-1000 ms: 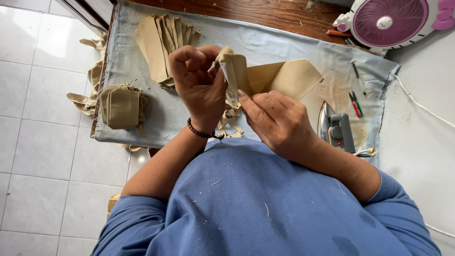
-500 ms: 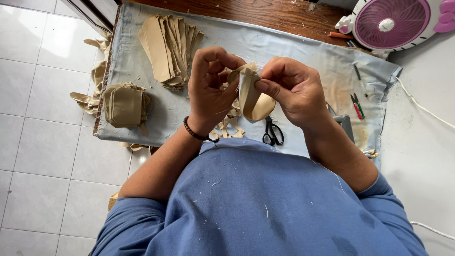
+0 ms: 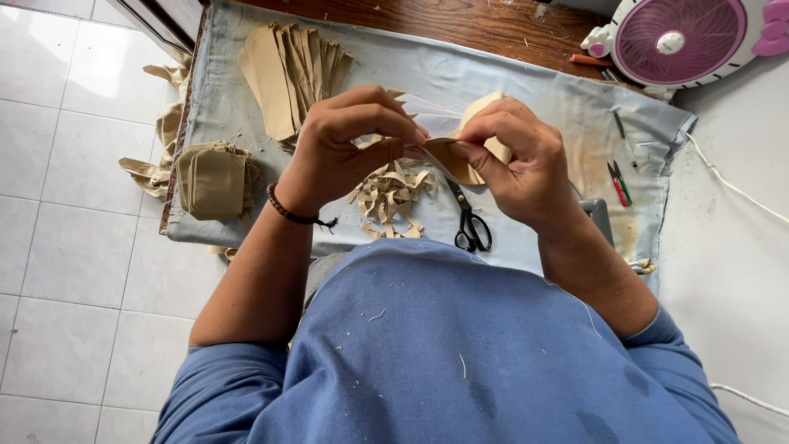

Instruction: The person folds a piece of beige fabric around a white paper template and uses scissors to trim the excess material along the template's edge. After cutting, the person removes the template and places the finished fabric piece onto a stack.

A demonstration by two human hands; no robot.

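While both hands, left hand (image 3: 345,148) and right hand (image 3: 518,160), pinch one tan fabric piece (image 3: 460,156), fingers clamped on it, work looks midway. Left of the scissors (image 3: 470,218) sit a scrap heap (image 3: 394,193) and a folded stack (image 3: 215,171); an uncut pile (image 3: 288,66) waits beyond.

tan fabric piece (image 3: 460,156), pale blue cloth (image 3: 509,90), black-handled scissors (image 3: 470,222)

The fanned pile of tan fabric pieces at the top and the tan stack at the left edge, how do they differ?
The fanned pile holds long, narrow pieces spread out and overlapping; the square stack holds short, squarish pieces lying flat one upon another. The fanned pile lies beyond the left hand, and the square stack sits at the cloth's left edge. Both are the same tan fabric.
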